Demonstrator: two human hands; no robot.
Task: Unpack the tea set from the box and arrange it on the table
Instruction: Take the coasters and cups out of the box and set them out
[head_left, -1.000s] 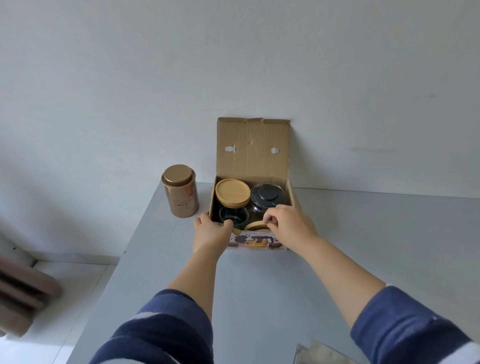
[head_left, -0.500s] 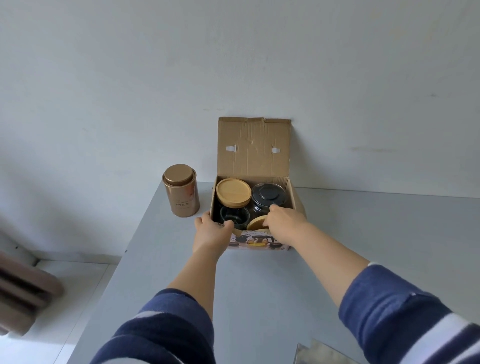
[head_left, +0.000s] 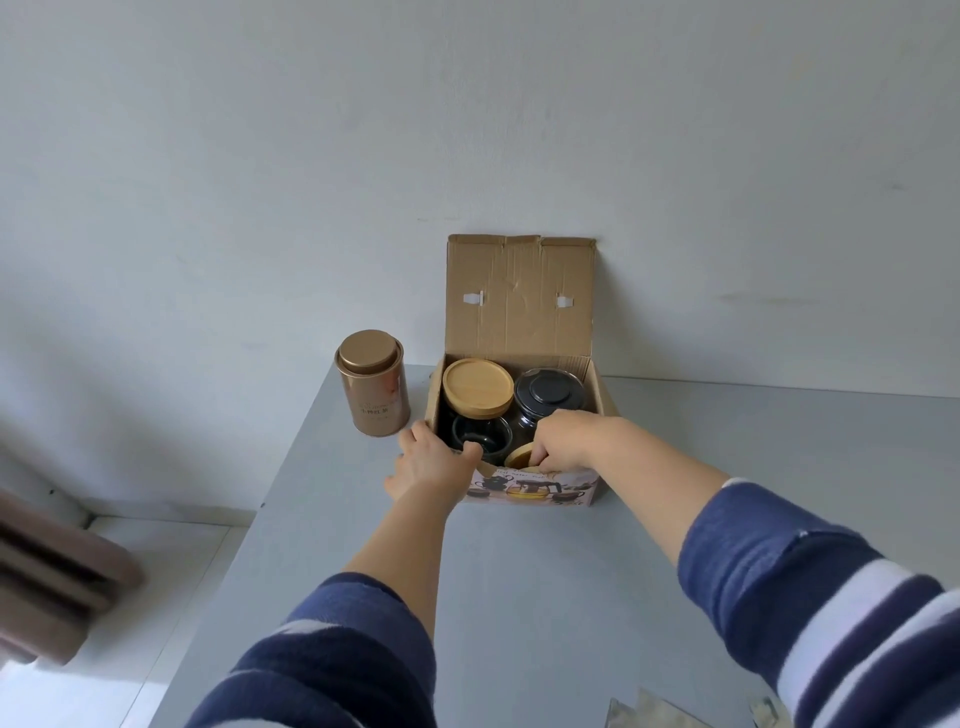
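Head view, looking down over a grey table (head_left: 519, 597). Cardboard box (head_left: 519, 312) stands at the far edge against the wall, lid flap upright. Inside: a jar with a wooden lid (head_left: 477, 387) at far left, a dark glass vessel with a black lid (head_left: 549, 393) at far right, a dark glass cup (head_left: 480, 434) at near left, and a small wooden lid (head_left: 521, 458) at near right. Left hand (head_left: 431, 460) grips the box's near-left corner, thumb hooked over the rim. Right hand (head_left: 566, 439) reaches into the near-right part, fingers curled at the small wooden lid; whether they actually pinch it is unclear. Copper tin (head_left: 371, 383) stands on the table just left of the box.
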